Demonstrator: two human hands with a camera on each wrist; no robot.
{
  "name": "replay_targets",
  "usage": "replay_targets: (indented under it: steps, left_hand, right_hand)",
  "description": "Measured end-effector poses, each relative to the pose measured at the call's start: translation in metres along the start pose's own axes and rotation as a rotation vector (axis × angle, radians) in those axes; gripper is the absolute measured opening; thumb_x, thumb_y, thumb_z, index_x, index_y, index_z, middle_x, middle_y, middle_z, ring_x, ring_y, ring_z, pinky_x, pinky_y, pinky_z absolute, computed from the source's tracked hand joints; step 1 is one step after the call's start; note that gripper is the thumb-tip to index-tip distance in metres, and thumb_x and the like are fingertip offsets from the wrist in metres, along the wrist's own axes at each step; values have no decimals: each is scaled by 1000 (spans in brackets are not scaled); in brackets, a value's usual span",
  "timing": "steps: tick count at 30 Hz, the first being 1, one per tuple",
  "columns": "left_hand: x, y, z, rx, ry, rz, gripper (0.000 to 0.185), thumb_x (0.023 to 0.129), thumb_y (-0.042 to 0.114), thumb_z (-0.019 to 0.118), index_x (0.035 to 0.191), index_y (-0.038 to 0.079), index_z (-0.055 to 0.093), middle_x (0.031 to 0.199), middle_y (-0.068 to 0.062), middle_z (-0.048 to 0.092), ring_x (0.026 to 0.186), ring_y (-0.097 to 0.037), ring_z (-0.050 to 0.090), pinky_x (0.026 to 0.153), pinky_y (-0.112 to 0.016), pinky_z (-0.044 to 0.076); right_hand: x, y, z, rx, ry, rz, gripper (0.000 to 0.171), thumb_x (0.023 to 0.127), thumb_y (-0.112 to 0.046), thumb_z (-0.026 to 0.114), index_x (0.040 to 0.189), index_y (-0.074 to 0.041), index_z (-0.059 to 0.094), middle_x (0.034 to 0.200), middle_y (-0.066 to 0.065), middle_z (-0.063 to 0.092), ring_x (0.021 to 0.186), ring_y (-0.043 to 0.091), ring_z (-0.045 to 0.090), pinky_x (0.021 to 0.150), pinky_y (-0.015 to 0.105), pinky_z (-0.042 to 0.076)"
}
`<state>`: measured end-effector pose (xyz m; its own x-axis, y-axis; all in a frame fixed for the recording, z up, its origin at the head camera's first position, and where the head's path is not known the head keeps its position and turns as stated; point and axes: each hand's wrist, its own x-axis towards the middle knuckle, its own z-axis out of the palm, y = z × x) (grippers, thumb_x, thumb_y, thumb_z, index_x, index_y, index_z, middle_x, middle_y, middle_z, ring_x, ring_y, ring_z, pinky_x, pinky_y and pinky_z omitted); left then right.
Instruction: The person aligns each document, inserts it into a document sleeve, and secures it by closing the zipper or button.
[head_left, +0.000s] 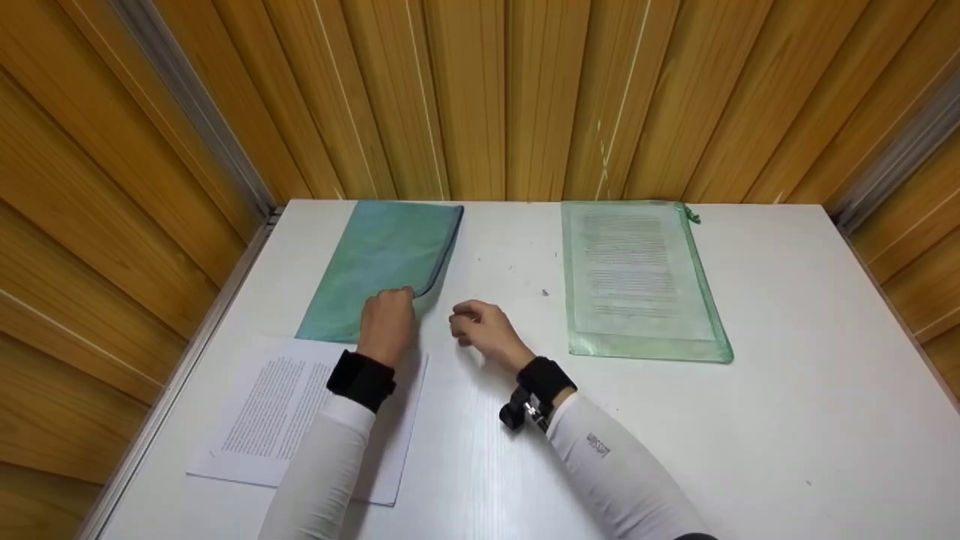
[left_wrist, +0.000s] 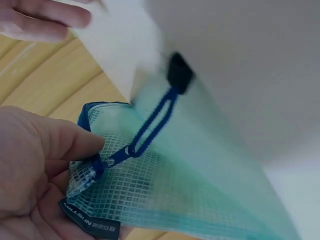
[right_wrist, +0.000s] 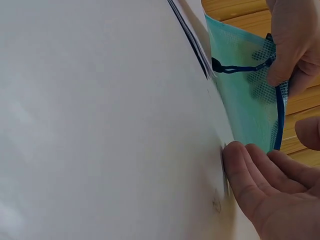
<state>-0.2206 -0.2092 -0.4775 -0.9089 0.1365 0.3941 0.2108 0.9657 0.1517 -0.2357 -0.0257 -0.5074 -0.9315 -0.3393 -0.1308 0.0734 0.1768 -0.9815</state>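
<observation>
Left hand point(head_left: 387, 322) pinches mesh pouch point(head_left: 382, 255) by near-right corner; right hand point(head_left: 484, 328) just right, fingers loose, empty.

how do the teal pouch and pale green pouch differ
The teal pouch has a dark blue edge, the pale green pouch a green one. The left hand pinches the teal pouch; the pale green pouch lies untouched. Printed text shows through the pale green pouch, not the teal pouch. Both are greenish pouches.

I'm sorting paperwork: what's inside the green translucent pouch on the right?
A printed sheet shows through the green translucent pouch; the text is too faint to read. Anything beneath that sheet is covered.
</observation>
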Motion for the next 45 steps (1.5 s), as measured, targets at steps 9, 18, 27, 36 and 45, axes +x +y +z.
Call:
replay_targets:
  steps: [9,18,27,36,45]
  left_hand:
    - [-6,38,-9,13,44,117,19,89,-12,73,74,-2,67,66,-17,68,60,-30,70,54,-39,56]
    - [-6,70,-10,106,65,217,18,90,-4,77,75,2,70,68,-12,70,62,-24,71,56,-34,57]
    - [-7,89,-17,-74,14,185,8,92,2,75,85,-3,73,78,-19,73,73,-34,74,64,-44,61]
    - [-12,110,-39,-233,-103,209,39,94,22,85,114,-7,71,104,-22,75,93,-37,74,80,-47,62]
    - [-13,128,-62,-343,-198,248,71,77,10,98,138,-5,64,132,-22,70,118,-38,70,101,-45,59]
  right_hand:
    - [3,-1,-5,216,31,97,38,113,-21,53,135,8,65,124,22,77,107,27,77,94,35,62]
    - [2,-4,-21,455,11,125,33,115,-22,47,101,-1,69,72,0,75,65,10,73,69,29,63]
    - [-1,-16,-35,477,55,135,27,109,-7,46,85,-7,57,63,-2,64,54,7,64,54,22,57]
    - [-17,-29,-64,407,30,113,29,109,-6,44,83,-6,56,67,-2,65,55,6,64,52,21,54]
    - [-46,-48,-97,385,-69,58,31,114,-13,40,91,-5,59,76,1,74,66,11,75,63,25,62]
